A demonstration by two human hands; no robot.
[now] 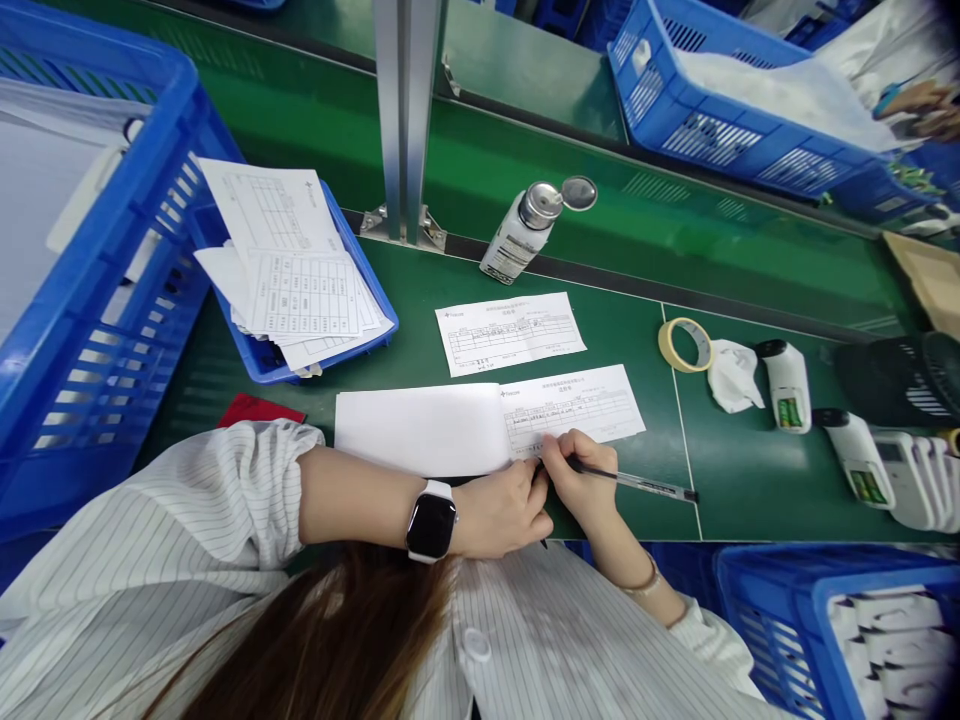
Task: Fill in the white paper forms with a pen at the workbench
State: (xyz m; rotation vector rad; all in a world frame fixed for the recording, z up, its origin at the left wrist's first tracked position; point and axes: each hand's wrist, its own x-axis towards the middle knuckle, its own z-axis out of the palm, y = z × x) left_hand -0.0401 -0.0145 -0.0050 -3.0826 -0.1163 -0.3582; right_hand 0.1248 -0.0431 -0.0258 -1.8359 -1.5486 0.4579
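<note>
A black-and-clear pen (652, 484) is gripped in my right hand (585, 478), its tip hidden by my fingers at the lower edge of a printed form (574, 405). The form is the right page of an opened pad, whose blank white page (420, 425) lies to the left. My left hand (501, 508), with a watch on its wrist, rests at the pad's lower edge, fingers bent and pressed together beside my right hand. What it may hold is hidden. Above the pad lies a separate filled-in slip (510, 333).
A white bottle (514, 240) with an open metal cap stands by the metal post (405, 120). Papers fill a blue tray (259, 370) at left, beside a large blue crate (82, 400). Tape (684, 345), crumpled tissue (735, 377) and white handheld devices (786, 385) lie right.
</note>
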